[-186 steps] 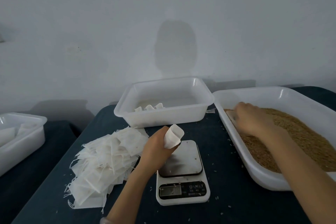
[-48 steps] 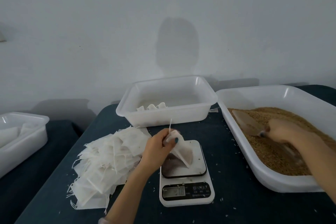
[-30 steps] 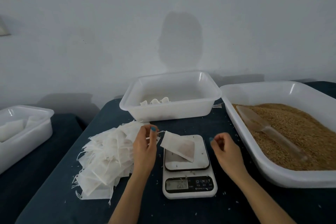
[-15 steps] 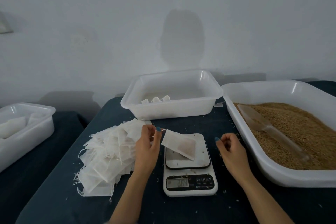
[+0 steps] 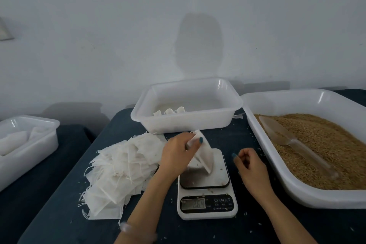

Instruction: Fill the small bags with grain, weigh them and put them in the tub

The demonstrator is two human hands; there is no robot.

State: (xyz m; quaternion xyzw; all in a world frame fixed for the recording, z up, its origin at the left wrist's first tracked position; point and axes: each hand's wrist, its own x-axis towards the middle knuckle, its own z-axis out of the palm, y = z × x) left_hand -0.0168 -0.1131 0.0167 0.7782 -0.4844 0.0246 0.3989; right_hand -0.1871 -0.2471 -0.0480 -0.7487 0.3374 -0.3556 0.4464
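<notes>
one small white fabric bag [image 5: 204, 154] leans over the white digital kitchen scale [image 5: 207, 207], its long axis slanting from the top edge, up and to the left, down to a lower corner resting on the platform. the left hand [image 5: 176, 156] pinches that top edge. the right hand [image 5: 249, 164] sits just right of the scale, fingers loosely curled, holding nothing visible. the white rectangular plastic tub [image 5: 186, 123] stands just behind.

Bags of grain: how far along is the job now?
Done: a few bags stand in the tub. In hand: the left hand pinches a bag at the scale; it must go into the tub. Left: a pile of empty bags.
</notes>
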